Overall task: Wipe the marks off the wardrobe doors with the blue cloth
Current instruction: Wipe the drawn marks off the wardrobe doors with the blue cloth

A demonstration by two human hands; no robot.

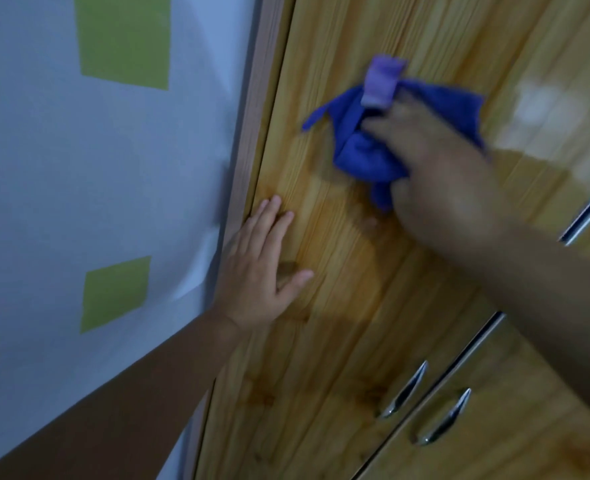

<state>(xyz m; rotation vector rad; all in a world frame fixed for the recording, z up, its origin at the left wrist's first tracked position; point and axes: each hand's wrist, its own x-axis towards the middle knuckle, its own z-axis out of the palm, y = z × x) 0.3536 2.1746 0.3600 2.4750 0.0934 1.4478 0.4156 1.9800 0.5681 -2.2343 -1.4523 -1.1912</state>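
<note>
At centre frame the right hand (439, 174) bunched the blue cloth (366, 133) against the wardrobe door (338, 271); the left hand (259, 268) lay spread flat, lower left. Loosely gripped, the cloth's trailing corners might skip marks.

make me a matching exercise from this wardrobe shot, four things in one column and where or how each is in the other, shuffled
Things:
1. blue cloth
2. left hand
3. green squares
4. metal handles

Place or state:
A. on the pale wall beside the wardrobe
B. flat and open against the door near its left edge
C. bunched in the right hand, pressed to the door
D. low on the doors, either side of the gap

Pairs: 1-C, 2-B, 3-A, 4-D
</note>
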